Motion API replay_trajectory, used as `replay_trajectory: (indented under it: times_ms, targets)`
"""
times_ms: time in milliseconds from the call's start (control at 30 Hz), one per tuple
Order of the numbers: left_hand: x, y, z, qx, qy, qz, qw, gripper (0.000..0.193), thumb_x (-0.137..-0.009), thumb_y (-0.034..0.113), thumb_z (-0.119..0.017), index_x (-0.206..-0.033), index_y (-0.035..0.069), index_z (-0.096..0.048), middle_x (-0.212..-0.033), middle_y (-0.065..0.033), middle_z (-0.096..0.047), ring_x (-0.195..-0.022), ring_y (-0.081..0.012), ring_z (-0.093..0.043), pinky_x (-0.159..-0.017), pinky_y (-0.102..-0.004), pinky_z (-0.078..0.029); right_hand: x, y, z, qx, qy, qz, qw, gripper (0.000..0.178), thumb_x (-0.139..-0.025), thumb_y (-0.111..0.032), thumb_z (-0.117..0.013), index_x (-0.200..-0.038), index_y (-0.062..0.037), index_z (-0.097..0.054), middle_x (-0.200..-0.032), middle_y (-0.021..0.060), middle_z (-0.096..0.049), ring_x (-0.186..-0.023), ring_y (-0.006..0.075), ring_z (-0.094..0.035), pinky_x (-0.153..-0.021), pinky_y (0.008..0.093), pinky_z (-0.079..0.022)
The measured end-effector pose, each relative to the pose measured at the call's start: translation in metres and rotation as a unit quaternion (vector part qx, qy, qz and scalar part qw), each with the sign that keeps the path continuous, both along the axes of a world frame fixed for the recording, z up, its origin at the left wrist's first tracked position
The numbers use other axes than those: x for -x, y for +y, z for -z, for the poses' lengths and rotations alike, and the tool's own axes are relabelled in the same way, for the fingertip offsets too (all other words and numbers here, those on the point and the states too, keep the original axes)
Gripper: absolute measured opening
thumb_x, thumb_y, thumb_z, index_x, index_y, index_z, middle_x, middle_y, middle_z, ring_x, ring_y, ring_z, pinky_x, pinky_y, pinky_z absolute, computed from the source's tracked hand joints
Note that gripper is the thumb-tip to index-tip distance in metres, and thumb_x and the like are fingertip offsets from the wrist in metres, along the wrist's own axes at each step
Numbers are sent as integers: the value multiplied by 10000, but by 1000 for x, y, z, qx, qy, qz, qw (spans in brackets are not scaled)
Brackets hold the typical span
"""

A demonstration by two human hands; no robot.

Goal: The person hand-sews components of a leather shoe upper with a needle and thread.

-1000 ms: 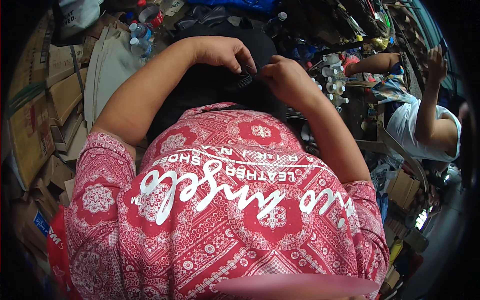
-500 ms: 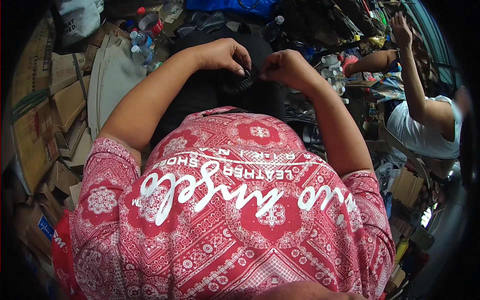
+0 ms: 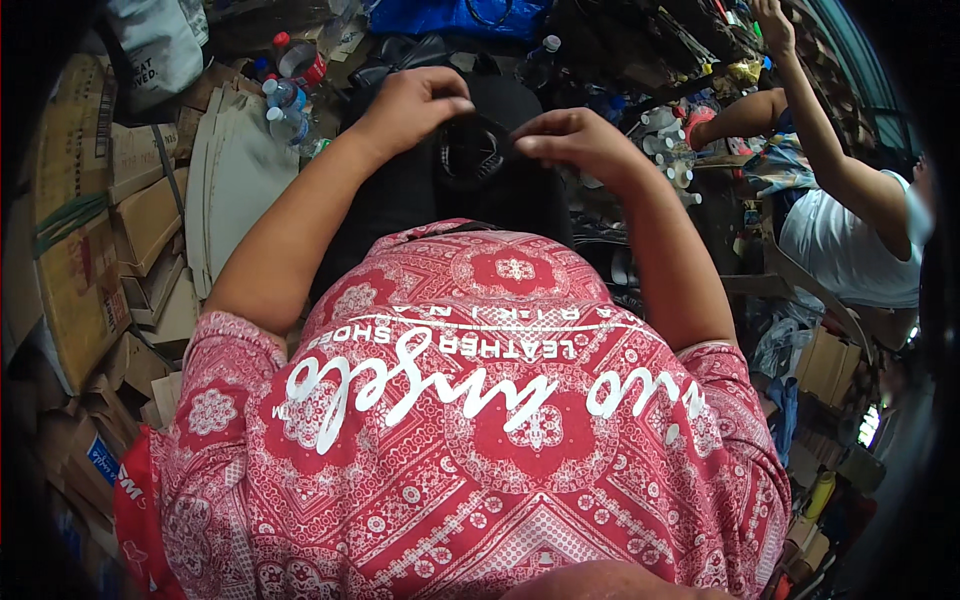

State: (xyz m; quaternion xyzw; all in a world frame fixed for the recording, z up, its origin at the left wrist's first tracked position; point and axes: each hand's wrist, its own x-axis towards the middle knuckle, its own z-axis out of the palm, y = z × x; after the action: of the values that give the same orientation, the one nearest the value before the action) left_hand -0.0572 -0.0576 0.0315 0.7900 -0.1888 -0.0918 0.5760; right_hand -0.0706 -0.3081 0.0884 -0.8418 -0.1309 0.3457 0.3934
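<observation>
A: Position of black piece [image 3: 489,165]?

B: On or just above the dark trousers [image 3: 530,200], between left hand [image 3: 405,112] and right hand [image 3: 582,140]. Facing the camera with a rounded opening, ridged along the right side. Too dark to tell the exact kind.

A: State of left fingers?

B: Bent over at the upper left of the piece, with thumb and forefinger drawn toward each other. Can't tell whether gripping the edge or just hovering beside it.

A: And right?

B: Bunched toward the thumb, tips at the right edge of the piece. Touching or just beside it. Can't tell if clamped on anything.

A: Near surroundings?

B: Below, a red-and-white patterned shirt [image 3: 420,500]. Beyond the hands, a blue bag [image 3: 455,20]. Off to the left, clear bottles [image 3: 288,127] with blue caps, next to pale curved panels [image 3: 235,195]. Further left, cardboard boxes [image 3: 148,225], some open, piled at angles. Top left, a whitish bag [image 3: 165,50].

A: Right side?

B: Close to the right forearm, a cluster of bottles [image 3: 672,155] with white caps. Past that, a co-worker [image 3: 840,240] in a white top, with one arm raised. Lower down, more cardboard [image 3: 828,368].
</observation>
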Motion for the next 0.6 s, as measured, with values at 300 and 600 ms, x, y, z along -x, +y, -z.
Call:
replay_trajectory:
  times_ms: [300, 600]
  targets:
    - [41, 28, -30, -205, 1, 77, 976, 220, -861, 191, -591, -979, 18, -658, -916, -132, -667, -854, -241, -636, -750, -327, -481, 25, -3, 45, -58, -205, 20, 977, 288, -729, -257, -766, -902, -50, -664, -926, 101, -531, -891, 217, -566, -798, 302, -451]
    - [23, 30, -27, 221, 157, -55, 961, 331, -923, 315, -541, -739, 41, -559, -943, -102, -628, -846, -199, -591, -810, -309, -442, 12, 8, 62, -405, -80, 465, 783, 268, -956, -261, -495, -943, -18, -605, -909, 84, -618, -879, 231, -588, -821, 359, -471]
